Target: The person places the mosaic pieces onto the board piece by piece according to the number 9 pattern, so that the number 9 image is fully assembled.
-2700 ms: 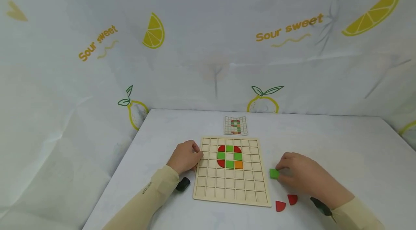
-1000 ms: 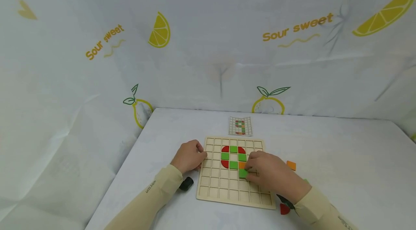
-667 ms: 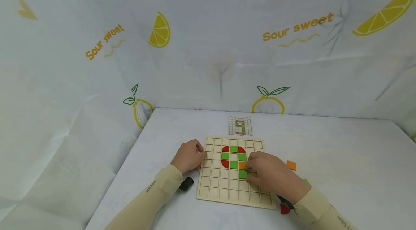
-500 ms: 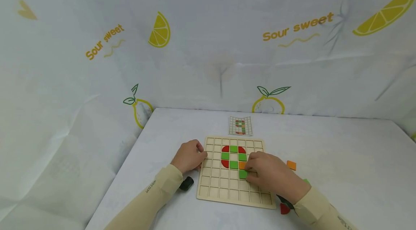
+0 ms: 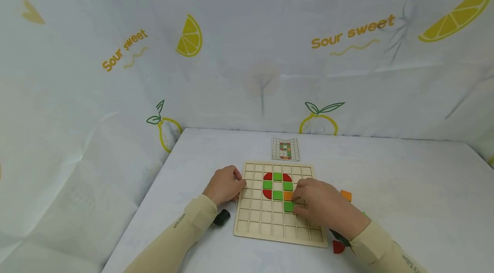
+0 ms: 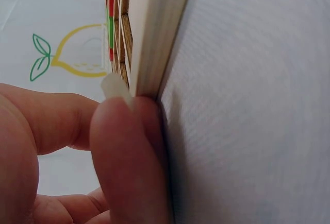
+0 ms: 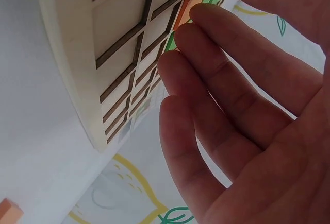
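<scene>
A wooden grid board (image 5: 266,223) lies on the table. Set in its cells are green squares (image 5: 277,176), red quarter-rounds (image 5: 267,194) and an orange square (image 5: 287,196), which form a ring. One more green square tile (image 5: 289,207) lies flat in the cell below the orange one. Over the board's right part, my right hand (image 5: 328,204) has its fingertips at that tile's right edge; in the right wrist view its fingers (image 7: 178,74) are loosely bent. At the board's left edge, my left hand (image 5: 224,185) grips the rim between thumb (image 6: 124,152) and fingers.
A small printed card (image 5: 275,155) with a coloured grid pattern lies behind the board. Right of the board are a loose orange tile (image 5: 346,196), a green one (image 5: 364,214) mostly hidden by my arm, and a red quarter-round (image 5: 338,247).
My right hand has carried the green square from the table's right side to the cell under the orange tile. The tile now lies flat, and the fingertips have shifted slightly right. Left hand stays put.
</scene>
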A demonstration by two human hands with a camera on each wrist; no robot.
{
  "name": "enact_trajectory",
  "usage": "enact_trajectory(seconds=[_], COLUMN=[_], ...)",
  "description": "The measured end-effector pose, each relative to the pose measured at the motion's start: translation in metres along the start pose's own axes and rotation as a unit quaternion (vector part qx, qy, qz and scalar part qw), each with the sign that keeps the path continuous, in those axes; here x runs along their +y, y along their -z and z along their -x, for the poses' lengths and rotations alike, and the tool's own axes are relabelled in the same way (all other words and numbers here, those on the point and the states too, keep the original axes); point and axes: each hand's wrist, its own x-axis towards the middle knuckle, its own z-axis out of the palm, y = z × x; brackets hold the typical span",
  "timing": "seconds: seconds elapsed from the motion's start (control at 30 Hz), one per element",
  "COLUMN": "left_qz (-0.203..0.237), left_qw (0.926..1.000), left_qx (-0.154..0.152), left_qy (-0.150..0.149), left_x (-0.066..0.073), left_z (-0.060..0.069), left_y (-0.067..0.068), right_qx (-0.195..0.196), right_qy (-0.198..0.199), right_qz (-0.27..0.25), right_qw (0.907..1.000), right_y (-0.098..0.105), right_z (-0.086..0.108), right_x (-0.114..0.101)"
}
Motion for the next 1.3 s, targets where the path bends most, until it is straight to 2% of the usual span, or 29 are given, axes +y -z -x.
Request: enact_trajectory(seconds=[0.3,0.63,0.83,1.03,1.3], left_qz=[-0.002,-0.007,-0.009,-0.013,-0.011], left_qw=[1.0000,1.0000,0.9999,0.9999,0.9999], left_qx=[-0.001,0.000,0.001,0.003,0.000], left_qy=[0.002,0.007,0.013,0.008,0.001], left_x=[0.000,0.001,-0.002,-0.006,-0.004], left_z=[0.000,0.001,-0.001,-0.001,-0.001], left_y=[0.001,0.000,-0.002,-0.001,-0.002], right_qx=[-0.023,-0.015,-0.045,-0.040,-0.031], right_qy=[-0.041,-0.103,-0.150,-0.163,-0.158], right_qz=[-0.011,0.022,0.036,0.026,-0.005], right_qw=[0.9988,0.9943,0.9871,0.9854,0.9870], right_y=[0.014,0.024,0.021,0.019,0.015], right_z=[0.008,0.056,0.081,0.093,0.096], right_x=[0.017,0.065,0.088,0.103,0.113])
